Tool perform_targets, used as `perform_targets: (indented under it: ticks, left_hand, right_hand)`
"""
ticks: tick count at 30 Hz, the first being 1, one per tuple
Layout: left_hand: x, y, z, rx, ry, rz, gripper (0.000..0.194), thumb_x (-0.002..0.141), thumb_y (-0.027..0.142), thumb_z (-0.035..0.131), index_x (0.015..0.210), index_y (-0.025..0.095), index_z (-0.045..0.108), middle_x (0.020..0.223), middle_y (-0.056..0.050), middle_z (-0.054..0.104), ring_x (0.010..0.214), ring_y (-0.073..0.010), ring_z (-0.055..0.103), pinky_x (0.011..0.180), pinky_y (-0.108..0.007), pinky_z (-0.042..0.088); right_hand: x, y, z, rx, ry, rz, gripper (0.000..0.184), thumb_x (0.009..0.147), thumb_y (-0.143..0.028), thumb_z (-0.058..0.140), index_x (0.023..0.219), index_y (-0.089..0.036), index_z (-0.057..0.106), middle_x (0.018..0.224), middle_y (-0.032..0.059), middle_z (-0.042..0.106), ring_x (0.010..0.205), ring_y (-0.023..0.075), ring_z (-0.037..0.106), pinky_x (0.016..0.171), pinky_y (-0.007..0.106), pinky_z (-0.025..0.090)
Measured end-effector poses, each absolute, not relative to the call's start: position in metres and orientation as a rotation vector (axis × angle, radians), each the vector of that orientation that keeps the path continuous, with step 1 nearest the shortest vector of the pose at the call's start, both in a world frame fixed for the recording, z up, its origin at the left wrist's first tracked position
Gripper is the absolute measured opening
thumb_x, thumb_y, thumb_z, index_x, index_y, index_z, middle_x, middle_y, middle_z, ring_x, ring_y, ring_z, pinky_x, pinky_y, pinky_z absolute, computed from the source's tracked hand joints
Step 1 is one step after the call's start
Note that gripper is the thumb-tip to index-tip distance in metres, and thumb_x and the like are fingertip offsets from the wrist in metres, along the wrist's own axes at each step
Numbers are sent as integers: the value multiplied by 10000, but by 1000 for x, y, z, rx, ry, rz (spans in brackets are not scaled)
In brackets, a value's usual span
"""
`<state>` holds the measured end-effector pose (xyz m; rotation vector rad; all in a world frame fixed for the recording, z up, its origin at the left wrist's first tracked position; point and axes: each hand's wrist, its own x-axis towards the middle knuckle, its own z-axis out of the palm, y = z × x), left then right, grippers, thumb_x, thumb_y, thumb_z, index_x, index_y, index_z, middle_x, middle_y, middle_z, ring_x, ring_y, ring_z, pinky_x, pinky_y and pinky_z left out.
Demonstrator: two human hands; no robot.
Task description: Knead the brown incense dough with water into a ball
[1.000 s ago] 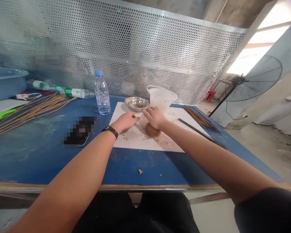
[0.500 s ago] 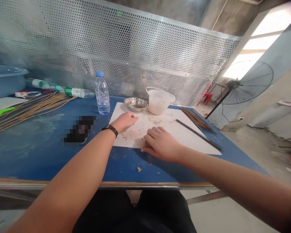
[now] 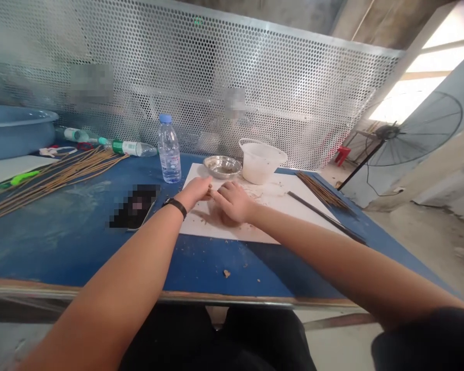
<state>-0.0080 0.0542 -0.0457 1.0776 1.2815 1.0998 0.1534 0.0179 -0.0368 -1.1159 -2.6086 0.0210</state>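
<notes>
Over a white board (image 3: pixel 263 232) strewn with brown crumbs, my two hands meet. My left hand (image 3: pixel 195 191), with a dark band on the wrist, is closed; a small brownish bit shows at its fingertips, too small to name. My right hand (image 3: pixel 234 201) has come against those fingertips with its thumb and fingers bent together; whatever it grips is hidden. Just behind the hands stand a shiny metal dish (image 3: pixel 212 161) and a translucent white plastic tub (image 3: pixel 260 167). A dark flat strip (image 3: pixel 325 216) lies along the board's right side.
Left of the board are an upright water bottle (image 3: pixel 170 154), a blurred-out phone (image 3: pixel 135 207), long thin brown sticks (image 3: pixel 73 172), lying bottles (image 3: pixel 127 148) and a blue basin (image 3: pixel 17 129). Dark sticks (image 3: pixel 320 190) lie at right. A perforated metal screen (image 3: pixel 170 67) closes off the back.
My right hand has moved left and away from me, from the board's front edge to my left hand. My left hand stays nearly in place, and the view has shifted slightly.
</notes>
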Motion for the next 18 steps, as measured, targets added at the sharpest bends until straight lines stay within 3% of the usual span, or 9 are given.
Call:
perform_targets:
  ticks: [2, 4, 6, 8, 10, 13, 16, 18]
  left_hand:
    - [-6, 57, -47, 1068, 1327, 1091, 267, 944, 328, 605, 740, 157, 588, 625, -69, 637, 575, -168, 616, 602, -282, 500]
    - [-4, 59, -47, 1043, 1347, 1089, 260, 944, 323, 608, 752, 148, 596, 627, -91, 649, 562, -176, 620, 603, -291, 511]
    - [-3, 59, -45, 1001, 1338, 1096, 255, 940, 315, 615, 750, 145, 600, 623, -97, 651, 548, -176, 617, 603, -293, 523]
    - [-5, 58, -41, 935, 1321, 1111, 274, 950, 326, 595, 742, 148, 597, 618, -98, 648, 536, -174, 616, 597, -295, 534]
    - [-9, 59, -36, 850, 1308, 1141, 305, 968, 349, 550, 735, 156, 587, 607, -87, 634, 518, -171, 610, 580, -294, 539]
    - [-20, 63, -28, 712, 1311, 1209, 362, 999, 376, 446, 719, 174, 555, 551, -56, 577, 462, -160, 569, 520, -279, 518]
    - [-32, 68, -23, 613, 1334, 1306, 406, 1020, 392, 365, 699, 192, 513, 497, -21, 512, 411, -136, 504, 452, -237, 457]
    - [-37, 70, -22, 579, 1343, 1372, 409, 1022, 390, 357, 685, 199, 487, 481, 8, 475, 394, -112, 474, 451, -211, 443]
  right_hand:
    - [169, -14, -31, -1113, -2669, 133, 681, 1073, -514, 113, 1010, -141, 679, 889, 143, 654, 970, 289, 584, 917, 489, 472]
    - [185, -51, -24, -1051, -2685, 124, 718, 1046, -602, 175, 1170, -75, 645, 1162, 230, 659, 1150, 335, 587, 988, 512, 475]
    - [194, -80, -18, -954, -2743, 31, 789, 1026, -635, 253, 1426, 5, 484, 1488, 307, 476, 1424, 401, 417, 1145, 578, 364]
    - [194, -93, -17, -769, -2844, 2, 768, 1040, -577, 299, 1544, 1, 341, 1626, 279, 311, 1545, 371, 239, 1240, 571, 238]
    - [185, -84, -22, -537, -2920, 31, 717, 1049, -513, 325, 1585, -38, 288, 1672, 223, 242, 1582, 311, 140, 1279, 531, 167]
    - [162, -43, -34, -353, -2907, 130, 728, 1031, -502, 368, 1601, -60, 269, 1691, 194, 186, 1591, 288, 62, 1286, 523, 123]
    - [142, 5, -42, -470, -2849, 341, 736, 1028, -519, 365, 1609, -77, 270, 1693, 190, 182, 1587, 335, 44, 1265, 610, 68]
    - [135, 25, -44, -657, -2775, 501, 733, 1030, -573, 342, 1593, -104, 330, 1689, 185, 206, 1583, 357, 70, 1254, 633, 119]
